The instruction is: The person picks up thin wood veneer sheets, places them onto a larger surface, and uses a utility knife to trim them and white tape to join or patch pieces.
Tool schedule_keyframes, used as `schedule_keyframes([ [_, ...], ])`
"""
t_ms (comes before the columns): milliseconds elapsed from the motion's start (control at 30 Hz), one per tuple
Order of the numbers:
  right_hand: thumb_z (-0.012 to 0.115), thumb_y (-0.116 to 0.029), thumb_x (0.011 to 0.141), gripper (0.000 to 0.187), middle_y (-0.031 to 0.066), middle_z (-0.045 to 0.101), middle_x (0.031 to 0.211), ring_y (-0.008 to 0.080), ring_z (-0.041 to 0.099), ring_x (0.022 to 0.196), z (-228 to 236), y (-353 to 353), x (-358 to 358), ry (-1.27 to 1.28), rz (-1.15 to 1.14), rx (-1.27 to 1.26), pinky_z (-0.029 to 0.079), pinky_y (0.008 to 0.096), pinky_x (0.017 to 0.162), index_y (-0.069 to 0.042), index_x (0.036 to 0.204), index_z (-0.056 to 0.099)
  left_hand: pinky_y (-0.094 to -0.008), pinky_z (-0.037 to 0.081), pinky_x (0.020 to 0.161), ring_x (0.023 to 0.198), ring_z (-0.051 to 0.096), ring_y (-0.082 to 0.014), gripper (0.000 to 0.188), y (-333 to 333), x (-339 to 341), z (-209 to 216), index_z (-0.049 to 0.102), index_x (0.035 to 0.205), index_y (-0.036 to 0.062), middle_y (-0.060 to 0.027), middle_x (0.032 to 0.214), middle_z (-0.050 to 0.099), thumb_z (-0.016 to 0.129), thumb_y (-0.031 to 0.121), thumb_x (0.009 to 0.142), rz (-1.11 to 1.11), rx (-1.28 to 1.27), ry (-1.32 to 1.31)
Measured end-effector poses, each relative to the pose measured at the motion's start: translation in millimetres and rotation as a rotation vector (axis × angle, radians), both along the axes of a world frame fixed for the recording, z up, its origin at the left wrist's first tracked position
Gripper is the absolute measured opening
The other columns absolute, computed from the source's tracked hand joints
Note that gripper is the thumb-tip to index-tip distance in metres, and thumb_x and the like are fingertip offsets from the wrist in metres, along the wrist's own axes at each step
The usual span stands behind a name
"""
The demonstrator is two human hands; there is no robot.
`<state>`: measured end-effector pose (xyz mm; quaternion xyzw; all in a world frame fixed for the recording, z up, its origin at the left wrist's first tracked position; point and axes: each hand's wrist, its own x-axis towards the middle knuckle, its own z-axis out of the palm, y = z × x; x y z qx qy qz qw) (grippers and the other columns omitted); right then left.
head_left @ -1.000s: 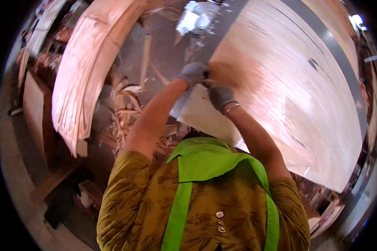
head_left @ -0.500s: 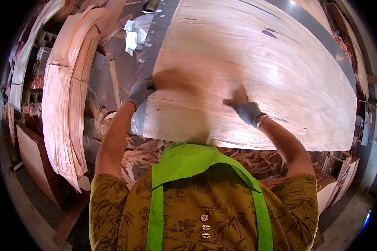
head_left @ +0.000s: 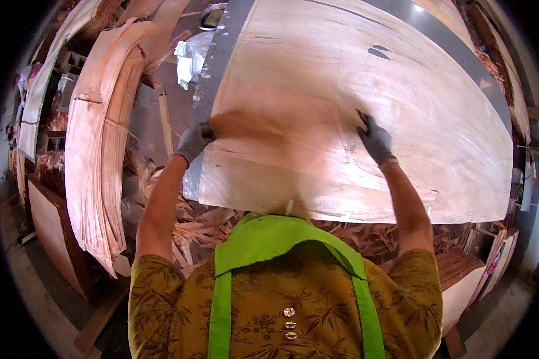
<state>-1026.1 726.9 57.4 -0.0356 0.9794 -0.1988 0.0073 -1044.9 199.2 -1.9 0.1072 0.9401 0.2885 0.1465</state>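
A large pale wood veneer sheet (head_left: 425,161) lies before me. On its left part is a smaller pinkish veneer piece (head_left: 281,113). My left hand (head_left: 194,142), in a grey glove, is at the left edge of that piece with its fingers closed on it; the fingertips are partly hidden. My right hand (head_left: 377,142), gloved too, is just beyond the piece's right edge, over the large sheet. Its thumb and fingers are apart and hold nothing. Whether it touches the sheet I cannot tell.
A tall pile of pinkish veneer strips (head_left: 96,149) stands at left. Beside the grey table edge (head_left: 218,66) lies a crumpled white plastic bag (head_left: 188,63). Veneer scraps (head_left: 191,233) lie along the near side, and stacked boards (head_left: 464,275) stand at near right.
My right hand has moved right and away from me, off the pinkish piece, and its fingers have spread. The left hand has shifted slightly left and nearer, staying at the piece's left edge.
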Motion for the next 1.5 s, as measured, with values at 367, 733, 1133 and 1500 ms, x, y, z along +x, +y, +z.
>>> schedule_keyframes([
  [367, 0.059, -0.03, 0.082, 0.025, 0.0177, 0.063, 0.08, 0.0297, 0.062, 0.072, -55, -42, -52, 0.079, -0.207, -0.144, 0.048, 0.0386, 0.066, -0.008, 0.093, 0.063, -0.0373, 0.047, 0.076, 0.087, 0.06, -0.0314, 0.015, 8, -6, 1, 0.065, 0.086, 0.0046, -0.0135, 0.095, 0.062, 0.066, 0.011, 0.073, -0.025, -0.006, 0.045],
  [733, 0.058, -0.022, 0.083, 0.04, 0.0192, 0.063, 0.076, 0.035, 0.062, 0.064, -36, 73, 167, 0.007, -0.404, -0.032, 0.048, 0.0431, 0.056, -0.011, 0.121, 0.048, -0.0376, 0.047, 0.076, 0.088, 0.059, -0.0307, 0.016, 8, -5, 5, 0.064, 0.09, 0.0048, -0.0125, 0.095, 0.061, 0.063, 0.01, 0.075, -0.09, -0.067, 0.064],
  [1133, 0.054, -0.022, 0.084, 0.009, 0.0073, 0.063, 0.075, 0.0299, 0.062, 0.064, -49, 20, 164, 0.111, -0.202, 0.317, 0.047, 0.0407, 0.052, -0.014, 0.088, 0.054, -0.0392, 0.047, 0.075, 0.085, 0.061, -0.0332, 0.017, 11, -6, 20, 0.065, 0.088, 0.004, -0.0152, 0.089, 0.063, 0.064, 0.015, 0.075, -0.141, -0.141, 0.085],
  [1500, 0.062, -0.038, 0.077, 0.052, 0.0262, 0.062, 0.095, 0.0386, 0.061, 0.082, -29, 238, 468, -0.042, -1.486, 0.053, 0.049, 0.0427, 0.07, 0.005, 0.105, 0.054, -0.0445, 0.047, 0.073, 0.084, 0.059, -0.0376, 0.021, 17, 8, -1, 0.063, 0.091, 0.006, -0.0201, 0.091, 0.062, 0.058, 0.024, 0.08, -0.075, -0.074, 0.132],
])
